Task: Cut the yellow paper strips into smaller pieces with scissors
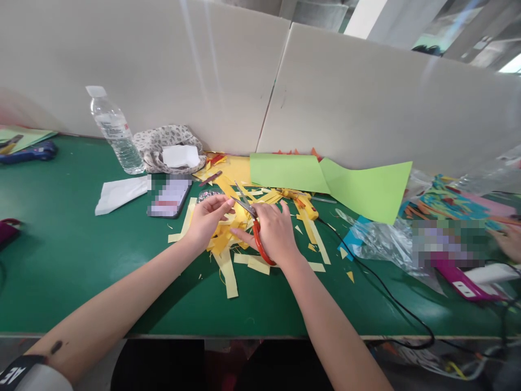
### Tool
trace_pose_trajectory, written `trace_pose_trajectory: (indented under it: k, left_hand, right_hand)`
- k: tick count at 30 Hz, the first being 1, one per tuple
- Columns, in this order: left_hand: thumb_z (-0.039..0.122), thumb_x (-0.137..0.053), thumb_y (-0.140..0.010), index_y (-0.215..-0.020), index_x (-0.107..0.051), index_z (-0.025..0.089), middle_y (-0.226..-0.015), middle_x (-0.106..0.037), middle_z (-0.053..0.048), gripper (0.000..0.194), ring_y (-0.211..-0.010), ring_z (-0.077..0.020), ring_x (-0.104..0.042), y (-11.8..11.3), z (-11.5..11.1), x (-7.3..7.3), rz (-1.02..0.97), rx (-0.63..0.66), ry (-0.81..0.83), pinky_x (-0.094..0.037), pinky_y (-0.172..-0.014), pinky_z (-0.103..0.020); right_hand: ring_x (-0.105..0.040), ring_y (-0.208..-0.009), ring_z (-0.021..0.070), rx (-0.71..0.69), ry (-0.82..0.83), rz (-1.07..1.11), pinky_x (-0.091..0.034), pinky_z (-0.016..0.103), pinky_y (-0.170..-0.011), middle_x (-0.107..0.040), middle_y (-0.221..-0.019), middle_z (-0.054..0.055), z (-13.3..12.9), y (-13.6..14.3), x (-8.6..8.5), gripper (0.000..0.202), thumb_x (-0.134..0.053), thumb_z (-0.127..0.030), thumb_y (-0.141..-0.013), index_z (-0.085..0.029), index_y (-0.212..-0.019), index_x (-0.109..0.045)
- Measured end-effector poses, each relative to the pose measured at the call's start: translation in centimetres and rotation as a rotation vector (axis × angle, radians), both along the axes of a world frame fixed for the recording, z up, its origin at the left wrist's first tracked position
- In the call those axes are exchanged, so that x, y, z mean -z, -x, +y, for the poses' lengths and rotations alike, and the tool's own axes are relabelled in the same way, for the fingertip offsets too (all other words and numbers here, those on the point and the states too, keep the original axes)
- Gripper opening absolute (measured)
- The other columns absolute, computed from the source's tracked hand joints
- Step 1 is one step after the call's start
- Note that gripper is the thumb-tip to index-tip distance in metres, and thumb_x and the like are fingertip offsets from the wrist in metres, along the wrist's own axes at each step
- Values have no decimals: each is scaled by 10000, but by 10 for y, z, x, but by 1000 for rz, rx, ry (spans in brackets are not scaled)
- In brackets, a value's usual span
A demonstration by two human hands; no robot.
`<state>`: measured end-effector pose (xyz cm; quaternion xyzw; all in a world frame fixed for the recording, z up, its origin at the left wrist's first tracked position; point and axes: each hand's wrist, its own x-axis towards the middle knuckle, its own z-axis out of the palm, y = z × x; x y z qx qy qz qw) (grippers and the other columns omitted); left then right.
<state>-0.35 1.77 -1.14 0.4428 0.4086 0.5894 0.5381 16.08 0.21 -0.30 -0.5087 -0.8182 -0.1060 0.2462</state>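
My right hand (275, 231) is closed around a pair of scissors (258, 243) with red handles, and their metal blades point up and to the left. The blade tips come close to the fingers of my left hand (208, 217), which are pinched together; what they hold is too small to make out. Beneath both hands lies a loose heap of yellow paper strips (222, 239). Paler strips (228, 274) stick out toward the front edge. A yellow glue gun (307, 207) rests right behind my right hand, its black cord trailing to the right.
Light green paper sheets (285, 172) lean at the back wall. To the left are a phone (170, 198), a tissue (121, 194), a water bottle (118, 133) and a patterned cloth pouch (171, 138). Rightward lie crumpled plastic (382, 244), a magenta tool (464, 279) and another person's hand (508, 241).
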Motion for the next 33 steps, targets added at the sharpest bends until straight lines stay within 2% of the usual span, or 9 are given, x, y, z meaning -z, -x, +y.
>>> trace_pose_trajectory:
  k: [8,19,33]
  left_hand:
    - [395,-693,-697,-719,-642,177,-668,-622,-1,224,-674,-119,-594,-2,-3,0,73,90,-18,-422,-565,-204]
    - [388,-706,-689,-744,-660,181,-691,-616,-3,219,-682,-114,-586,-1,-4,-1,17,121,9,-406,-553,-198]
    - [374,-709,-688,-755,-665,171,-713,-631,-16,219,-680,-114,-589,-2,-5,-3,-8,138,35,-416,-554,-201]
  right_hand:
    - [-578,-882,249,-21,-9,7,-227,474,-995,-646,-868,82,-1,0,-1,383,-425,-528,-839,-190,-987,-528]
    - [-580,-753,211,-20,-39,8,-231,436,-982,-634,-728,38,-1,-1,-1,327,-455,-515,-830,-198,-855,-533]
    - [-564,-662,179,-12,-61,7,-252,407,-958,-604,-639,10,-2,-1,-2,294,-443,-477,-837,-199,-810,-536]
